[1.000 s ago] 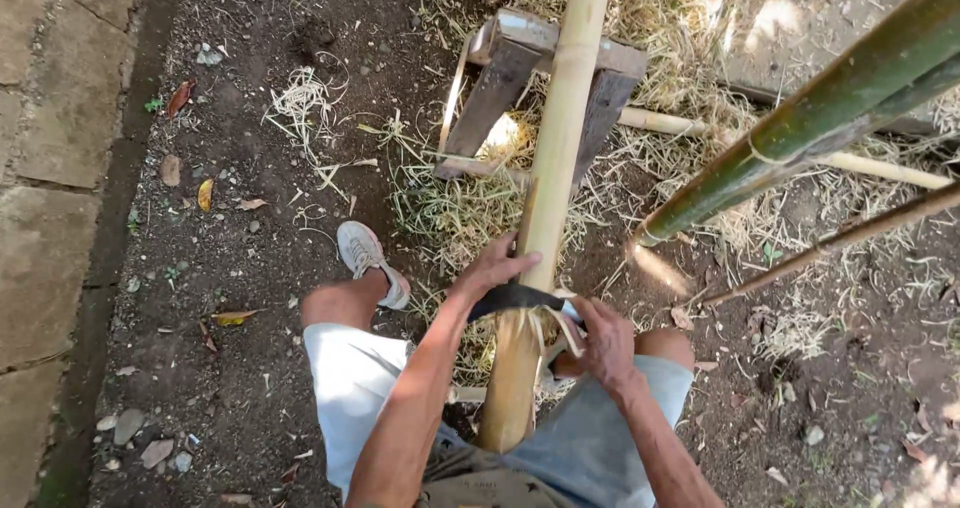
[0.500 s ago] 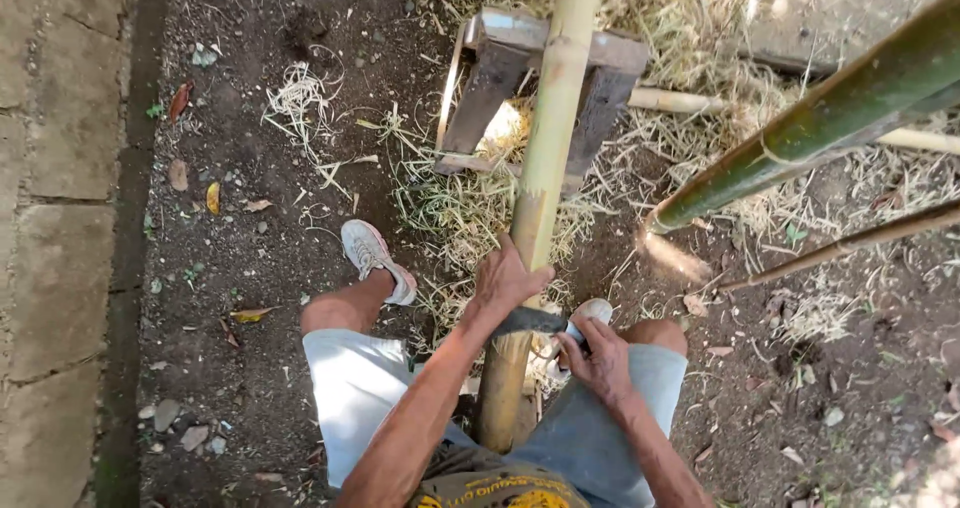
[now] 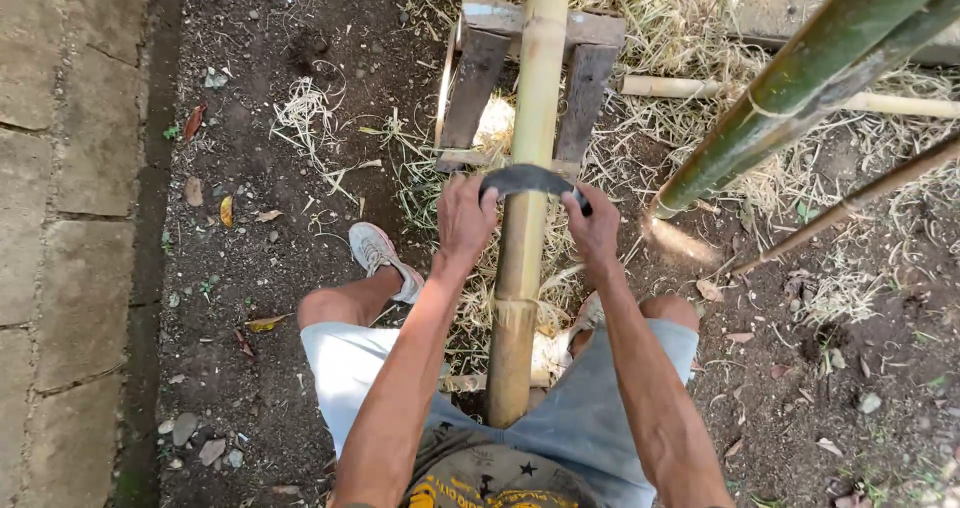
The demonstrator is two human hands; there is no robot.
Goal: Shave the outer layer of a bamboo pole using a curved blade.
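Observation:
A pale yellow bamboo pole (image 3: pixel 527 168) runs from between my knees up over a wooden stand (image 3: pixel 478 78). A dark curved blade (image 3: pixel 528 179) lies across the pole. My left hand (image 3: pixel 464 216) grips its left end and my right hand (image 3: pixel 594 230) grips its right end, one on each side of the pole. The blade's handles are hidden inside my fists. I sit astride the pole in light shorts, my left foot in a white shoe (image 3: pixel 380 255) on the dirt.
Pale shavings and straw (image 3: pixel 690 28) cover the ground around the stand. Green bamboo poles (image 3: pixel 800 78) slant across the upper right, with a thinner brown one (image 3: pixel 850 198) below. A stone paving strip (image 3: pixel 70 218) runs along the left.
Both hands have slid the blade forward along the pole, away from my lap toward the wooden stand. My arms are now stretched out further.

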